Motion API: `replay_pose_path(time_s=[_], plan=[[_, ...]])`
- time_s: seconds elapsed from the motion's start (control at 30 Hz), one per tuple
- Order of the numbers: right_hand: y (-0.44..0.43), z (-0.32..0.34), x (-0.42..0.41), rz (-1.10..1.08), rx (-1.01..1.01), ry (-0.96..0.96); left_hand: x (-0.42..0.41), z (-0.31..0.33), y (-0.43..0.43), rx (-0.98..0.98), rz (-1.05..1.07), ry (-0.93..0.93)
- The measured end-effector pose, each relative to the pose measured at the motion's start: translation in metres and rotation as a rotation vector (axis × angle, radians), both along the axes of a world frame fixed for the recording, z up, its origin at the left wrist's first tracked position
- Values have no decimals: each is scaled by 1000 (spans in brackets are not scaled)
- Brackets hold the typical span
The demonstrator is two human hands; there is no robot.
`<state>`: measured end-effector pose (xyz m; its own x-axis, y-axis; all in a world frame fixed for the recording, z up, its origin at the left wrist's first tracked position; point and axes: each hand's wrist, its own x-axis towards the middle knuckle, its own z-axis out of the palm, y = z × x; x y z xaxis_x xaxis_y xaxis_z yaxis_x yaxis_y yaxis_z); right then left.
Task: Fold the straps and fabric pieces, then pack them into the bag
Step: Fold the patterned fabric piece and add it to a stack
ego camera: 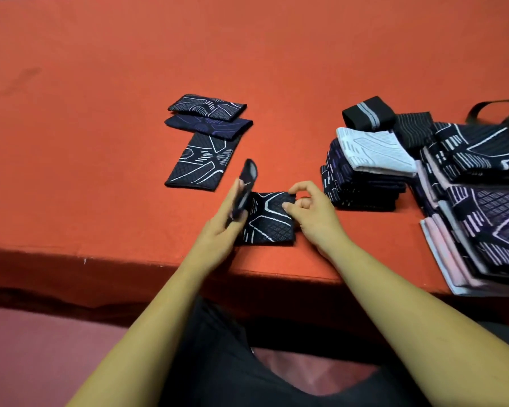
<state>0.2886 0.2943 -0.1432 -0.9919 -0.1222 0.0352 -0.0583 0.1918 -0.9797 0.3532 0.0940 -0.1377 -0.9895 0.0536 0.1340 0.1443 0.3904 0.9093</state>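
As left hand (227,220) holds flap (247,182) up | right hand (310,211) pinches fabric piece (269,223)

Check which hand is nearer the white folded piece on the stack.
Right. The right hand sits just left of the white folded piece, pinching the dark patterned piece; the left hand is farther left, gripping that piece's other end.

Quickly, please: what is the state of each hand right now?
Left hand: holds the lifted flap of the dark patterned fabric piece.
Right hand: pinches the right edge of the same piece.
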Motion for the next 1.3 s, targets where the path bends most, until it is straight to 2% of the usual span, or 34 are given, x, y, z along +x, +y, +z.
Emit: replay_pose_path(time_s=[0.07,0.2,0.3,0.47,0.6,0.7,0.87,1.03,1.13,1.2,1.23,1.3], plan=[[-1,-3,-2,-47,40,28,-1,0,1,-91,-120,12],[-6,-2,-5,-78,1,-77,-6,-8,-6,-200,-198,78],[-9,1,-1,-36,115,10,-6,-12,-7,-255,-230,77],[-11,-5,-3,-27,212,33,-7,-11,-6,-141,-111,80],[-9,-1,0,-35,202,-3,-7,-12,-5,-116,16,102],[-5,1,2,-74,188,-19,-7,-13,4,-253,22,98],[-5,-1,3,-126,150,-32,-10,-21,15,-706,1,92],[-12,-3,3,-166,21,-97,-10,-23,16,-798,-17,66],[-17,-3,-3,-174,-6,-166,-10,-22,16,-788,-21,63],[-19,2,-4,-129,-66,-197,-11,-21,15,-692,-21,65],[-18,5,-2,-101,-87,-182,-11,-18,14,-560,-15,62],[-13,19,5,-16,-99,-118,-10,-9,8,-151,-5,24]])
